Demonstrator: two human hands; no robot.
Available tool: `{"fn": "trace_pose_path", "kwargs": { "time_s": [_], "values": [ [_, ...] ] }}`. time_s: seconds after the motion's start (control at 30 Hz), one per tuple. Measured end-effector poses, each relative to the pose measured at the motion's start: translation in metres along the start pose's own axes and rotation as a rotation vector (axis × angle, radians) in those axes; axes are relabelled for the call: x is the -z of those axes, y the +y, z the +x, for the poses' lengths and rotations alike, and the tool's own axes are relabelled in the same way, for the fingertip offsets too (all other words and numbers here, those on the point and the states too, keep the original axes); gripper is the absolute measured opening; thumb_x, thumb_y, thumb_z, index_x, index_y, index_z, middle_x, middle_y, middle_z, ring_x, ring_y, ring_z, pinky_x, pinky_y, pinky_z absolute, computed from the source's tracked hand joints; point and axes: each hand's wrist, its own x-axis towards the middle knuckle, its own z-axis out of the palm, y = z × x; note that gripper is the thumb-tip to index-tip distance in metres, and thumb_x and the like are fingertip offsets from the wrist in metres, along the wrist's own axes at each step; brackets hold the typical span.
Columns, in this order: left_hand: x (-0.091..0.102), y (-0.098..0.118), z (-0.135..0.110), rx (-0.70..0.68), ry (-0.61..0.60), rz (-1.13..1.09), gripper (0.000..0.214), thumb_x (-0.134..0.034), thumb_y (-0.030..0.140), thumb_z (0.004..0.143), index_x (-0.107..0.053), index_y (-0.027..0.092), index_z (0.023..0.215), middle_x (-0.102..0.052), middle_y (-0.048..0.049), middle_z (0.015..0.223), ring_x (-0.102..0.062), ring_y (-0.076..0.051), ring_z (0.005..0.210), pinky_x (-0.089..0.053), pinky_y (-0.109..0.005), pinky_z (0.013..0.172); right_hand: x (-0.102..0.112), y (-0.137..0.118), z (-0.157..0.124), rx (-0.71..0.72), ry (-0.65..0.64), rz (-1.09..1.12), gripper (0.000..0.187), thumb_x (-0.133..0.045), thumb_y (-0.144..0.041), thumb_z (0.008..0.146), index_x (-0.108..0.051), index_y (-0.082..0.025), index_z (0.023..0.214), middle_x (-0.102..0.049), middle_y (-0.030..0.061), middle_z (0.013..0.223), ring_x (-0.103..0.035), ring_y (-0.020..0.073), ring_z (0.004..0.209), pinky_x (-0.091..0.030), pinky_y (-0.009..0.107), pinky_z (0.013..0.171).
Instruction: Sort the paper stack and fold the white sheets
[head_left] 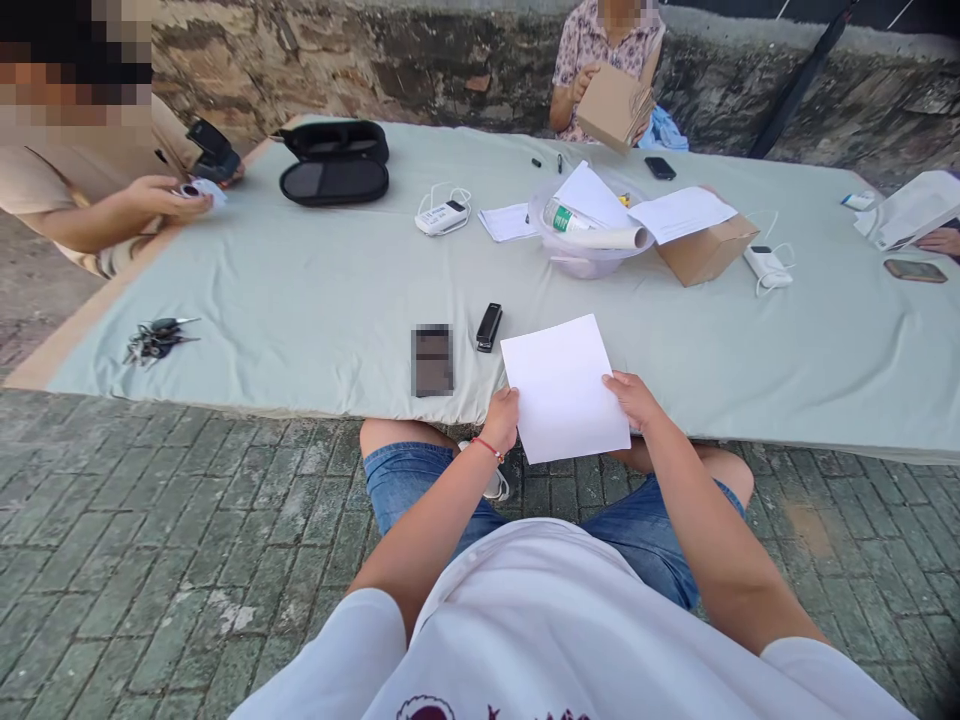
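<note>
A white sheet of paper [566, 390] is held up over the table's near edge, with no marks showing on the side toward me. My left hand [504, 418] pinches its left edge, a red bracelet on the wrist. On the opposite edge, my right hand [631, 400] grips the paper between thumb and fingers. Just beyond the left hand lies a black stapler [489, 328]. To the stapler's left is a dark flat item [432, 360], blurred out.
On the cloth-covered table [315, 300] stand a clear plastic bowl [581, 262] of papers, a cardboard box [705, 250], white corded devices and an open black case [334, 180]. Keys [157, 340] lie left. Other people sit left, opposite and right, handling a device, a box and papers.
</note>
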Motion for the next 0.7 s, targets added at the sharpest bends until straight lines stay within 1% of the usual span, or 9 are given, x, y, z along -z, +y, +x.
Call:
{"fn": "trace_pose_path", "kwargs": {
  "time_s": [0.1,0.2,0.3,0.43,0.57,0.7],
  "values": [
    [0.011,0.005,-0.003,0.091,0.046,0.029,0.004,-0.058,0.019,0.081,-0.060,0.017,0.078,-0.069,-0.0078,0.076,-0.068,-0.022,0.080,-0.053,-0.036,0.079,-0.011,-0.002,-0.008,-0.033,0.001,0.007,0.036,-0.066,-0.046,0.078,-0.068,-0.017,0.100,-0.074,0.0067,0.094,-0.069,0.0224,0.079,-0.054,0.034,0.073],
    [0.024,0.012,-0.010,0.150,0.047,0.046,0.006,-0.059,0.020,0.081,-0.061,0.015,0.084,-0.070,-0.0096,0.079,-0.069,-0.023,0.081,-0.054,-0.038,0.078,-0.020,-0.001,-0.011,-0.074,-0.020,0.023,0.034,-0.066,-0.044,0.078,-0.068,-0.017,0.098,-0.074,0.0080,0.095,-0.069,0.0239,0.082,-0.054,0.035,0.073],
    [0.036,0.016,-0.016,0.153,0.025,0.058,0.009,-0.058,0.020,0.082,-0.063,0.014,0.088,-0.071,-0.0101,0.085,-0.069,-0.023,0.082,-0.054,-0.037,0.079,-0.026,0.004,-0.008,-0.085,-0.046,0.031,0.033,-0.065,-0.044,0.079,-0.068,-0.017,0.099,-0.074,0.0091,0.097,-0.070,0.0242,0.084,-0.055,0.036,0.074],
    [0.045,0.017,-0.020,0.118,0.036,0.037,0.010,-0.054,0.018,0.086,-0.063,0.015,0.088,-0.071,-0.0095,0.087,-0.068,-0.020,0.080,-0.055,-0.033,0.076,-0.034,0.007,-0.002,-0.105,-0.063,0.000,0.034,-0.064,-0.044,0.080,-0.067,-0.018,0.101,-0.074,0.0081,0.099,-0.070,0.0238,0.085,-0.055,0.036,0.076],
    [0.049,0.019,-0.015,0.089,0.051,0.008,0.009,-0.056,0.019,0.085,-0.063,0.014,0.089,-0.071,-0.0083,0.084,-0.068,-0.019,0.078,-0.055,-0.033,0.076,-0.041,0.003,0.006,-0.105,-0.077,-0.003,0.036,-0.065,-0.044,0.079,-0.067,-0.017,0.102,-0.074,0.0086,0.096,-0.070,0.0242,0.085,-0.055,0.037,0.076],
    [0.048,0.023,-0.007,0.079,0.061,-0.025,0.006,-0.059,0.019,0.083,-0.062,0.015,0.085,-0.070,-0.0068,0.078,-0.067,-0.018,0.075,-0.055,-0.033,0.076,-0.043,-0.001,0.015,-0.121,-0.059,-0.019,0.037,-0.066,-0.044,0.079,-0.066,-0.017,0.103,-0.074,0.0085,0.095,-0.070,0.0243,0.084,-0.055,0.037,0.076]
  ]
}}
